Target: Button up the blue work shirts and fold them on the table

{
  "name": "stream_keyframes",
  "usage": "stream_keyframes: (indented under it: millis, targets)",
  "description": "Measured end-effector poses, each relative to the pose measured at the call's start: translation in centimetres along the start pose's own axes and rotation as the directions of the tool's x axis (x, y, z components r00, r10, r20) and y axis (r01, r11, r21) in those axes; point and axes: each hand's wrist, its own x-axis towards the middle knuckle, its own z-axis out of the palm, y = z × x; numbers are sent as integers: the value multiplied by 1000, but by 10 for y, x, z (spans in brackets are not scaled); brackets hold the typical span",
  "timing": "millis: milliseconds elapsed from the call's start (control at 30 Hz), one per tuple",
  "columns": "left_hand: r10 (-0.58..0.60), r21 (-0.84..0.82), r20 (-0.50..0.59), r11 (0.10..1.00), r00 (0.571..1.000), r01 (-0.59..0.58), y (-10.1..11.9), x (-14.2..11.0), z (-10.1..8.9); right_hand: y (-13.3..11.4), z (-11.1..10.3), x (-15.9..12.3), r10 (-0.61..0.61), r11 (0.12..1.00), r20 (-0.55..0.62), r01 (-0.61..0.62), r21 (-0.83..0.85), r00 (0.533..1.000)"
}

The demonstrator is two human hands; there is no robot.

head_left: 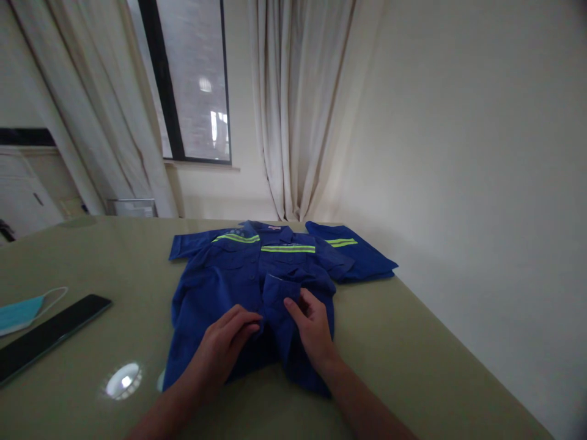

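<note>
A blue short-sleeved work shirt (pixel 220 281) with yellow-green reflective stripes lies spread on the table, its collar toward the window. Near the lower front, my left hand (pixel 229 336) is closed, pinching the shirt's front edge. My right hand (pixel 314 324) grips a raised flap of the same shirt between thumb and fingers, with part of the inner side turned up. Some fingertips of both hands are hidden by cloth. Behind the shirt's right sleeve rests a folded blue garment (pixel 367 256) with a matching stripe.
The glossy greenish table (pixel 389 366) meets a white wall (pixel 481 183) on the right. At the left lie a black phone-like slab (pixel 50 336) and a light blue face mask (pixel 21 315). Curtains (pixel 298 110) and a window (pixel 197 79) stand beyond the far edge.
</note>
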Motion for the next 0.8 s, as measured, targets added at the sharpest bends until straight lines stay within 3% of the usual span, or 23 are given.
stream_keyframes:
  millis: [100, 300, 567, 800]
  targets:
    - [-1, -19, 102, 1000, 995, 3, 0, -3, 6, -4, 4, -9, -140, 976, 16, 141, -164, 990]
    - [-29, -74, 222, 996, 975, 46, -3, -6, 14, -8, 12, -21, -266, 907, 254, 330, -261, 930]
    - [-157, -132, 27, 978, 987, 160, -4, 0, 7, -7, 10, -19, -266, 882, 315, 362, -302, 911]
    - [-155, -119, 18, 981, 988, 156, -6, 2, 4, -7, 12, -23, -278, 865, 334, 386, -321, 901]
